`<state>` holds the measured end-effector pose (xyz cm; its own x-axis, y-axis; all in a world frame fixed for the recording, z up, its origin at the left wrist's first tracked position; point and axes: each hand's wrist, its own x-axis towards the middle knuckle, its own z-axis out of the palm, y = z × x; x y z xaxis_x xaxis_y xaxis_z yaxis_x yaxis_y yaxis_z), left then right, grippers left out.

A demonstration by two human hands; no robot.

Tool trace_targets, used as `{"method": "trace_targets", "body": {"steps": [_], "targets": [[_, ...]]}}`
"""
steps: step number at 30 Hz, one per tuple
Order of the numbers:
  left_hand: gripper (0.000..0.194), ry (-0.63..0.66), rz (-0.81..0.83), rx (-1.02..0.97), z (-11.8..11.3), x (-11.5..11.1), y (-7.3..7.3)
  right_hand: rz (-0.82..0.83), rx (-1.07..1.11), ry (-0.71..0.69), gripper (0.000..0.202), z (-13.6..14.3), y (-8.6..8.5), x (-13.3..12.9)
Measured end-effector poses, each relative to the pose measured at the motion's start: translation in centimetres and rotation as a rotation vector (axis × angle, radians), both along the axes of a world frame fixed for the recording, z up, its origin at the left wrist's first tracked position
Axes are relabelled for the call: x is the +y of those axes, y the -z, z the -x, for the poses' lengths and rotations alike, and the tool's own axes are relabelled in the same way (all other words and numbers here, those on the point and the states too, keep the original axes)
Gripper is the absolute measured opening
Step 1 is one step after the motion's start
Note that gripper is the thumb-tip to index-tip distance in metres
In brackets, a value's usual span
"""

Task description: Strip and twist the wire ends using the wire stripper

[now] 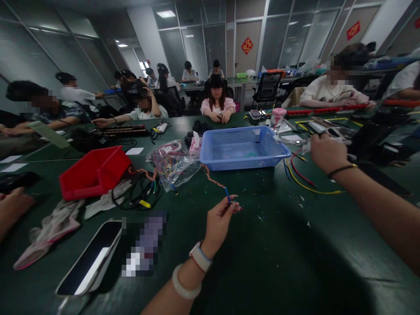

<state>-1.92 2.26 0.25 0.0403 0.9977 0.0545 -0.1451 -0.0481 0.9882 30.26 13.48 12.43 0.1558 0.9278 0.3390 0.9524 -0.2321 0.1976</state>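
My left hand (220, 221) is pinched on the blue end of a wire (227, 195). From that blue end, a twisted copper-coloured strand (212, 178) runs up toward a clear plastic bag (177, 168) with coloured wires inside. My right hand (328, 153) reaches out at the right, its fingers closed beside a greyish object and some clear plastic; what it holds is blurred. Below that hand, red, blue and yellow wires (311, 189) lie on the green table (262, 262).
A blue mesh basket (243, 164) with small green scraps stands ahead. To the left are a red bin (95, 175), gloves (55, 227), black cables (133, 192) and a phone (92, 258). Another person's hand (15, 210) is at the left edge. People sit across the table.
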Motion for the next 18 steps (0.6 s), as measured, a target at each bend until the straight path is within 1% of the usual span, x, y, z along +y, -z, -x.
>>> {"method": "trace_targets", "body": {"steps": [2,4,8,11,13,15,18], "targets": [[0.03,0.005,0.003,0.004,0.0,0.0,-0.1,0.041,0.026,-0.012,0.038,-0.6,1.2,0.8],[0.03,0.01,0.005,0.003,-0.1,-0.1,-0.2,0.034,0.039,-0.001,0.039,-0.9,1.8,0.9],[0.029,0.038,-0.007,0.028,-0.2,-0.5,-0.5,0.038,0.06,0.023,0.04,-0.8,1.5,-0.1],[0.029,0.085,-0.038,0.066,-0.2,-0.8,-0.6,0.054,0.086,0.001,0.039,-0.4,1.2,-1.3],[0.029,0.116,-0.061,0.09,-0.2,-0.9,-0.6,0.07,0.119,-0.034,0.042,-0.3,1.4,-2.5],[0.029,0.134,-0.085,0.113,-0.2,-0.9,-0.5,0.094,0.153,-0.07,0.043,-0.5,2.1,-3.9],[0.03,0.142,-0.113,0.146,-0.2,-1.0,-0.1,0.118,0.237,-0.135,0.043,-1.2,3.6,-6.3]]}}
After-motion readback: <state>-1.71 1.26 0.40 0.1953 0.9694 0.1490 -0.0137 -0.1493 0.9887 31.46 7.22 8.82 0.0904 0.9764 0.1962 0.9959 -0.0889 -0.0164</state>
